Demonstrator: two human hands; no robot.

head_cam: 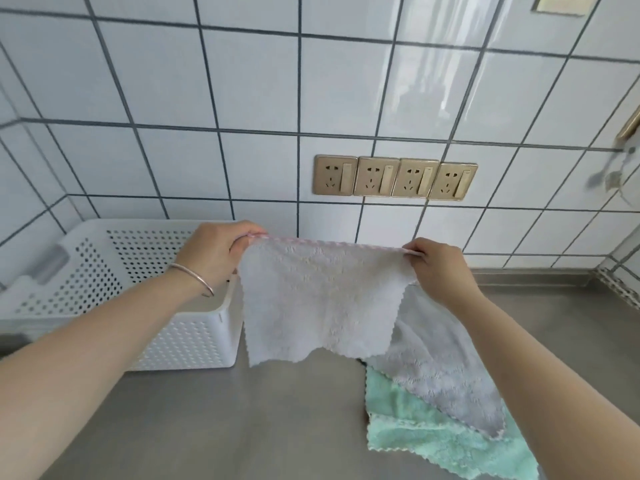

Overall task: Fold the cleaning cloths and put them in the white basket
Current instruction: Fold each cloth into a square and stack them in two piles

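A pale pink cleaning cloth (322, 299) hangs in the air above the counter, stretched between both hands. My left hand (214, 252) pinches its upper left corner and my right hand (441, 268) pinches its upper right corner. Its lower edge dangles just above the steel surface. The white perforated basket (187, 341) stands at the left, directly beside the hanging cloth and behind my left forearm. On the counter at the right a grey cloth (446, 372) lies partly over a mint green cloth (433, 441), under my right forearm.
The grey steel counter (242, 420) runs to a white tiled wall. A row of gold wall sockets (394, 177) sits above the cloth. A grey object (52, 266) shows inside the basket at the far left. A bracelet is on my left wrist.
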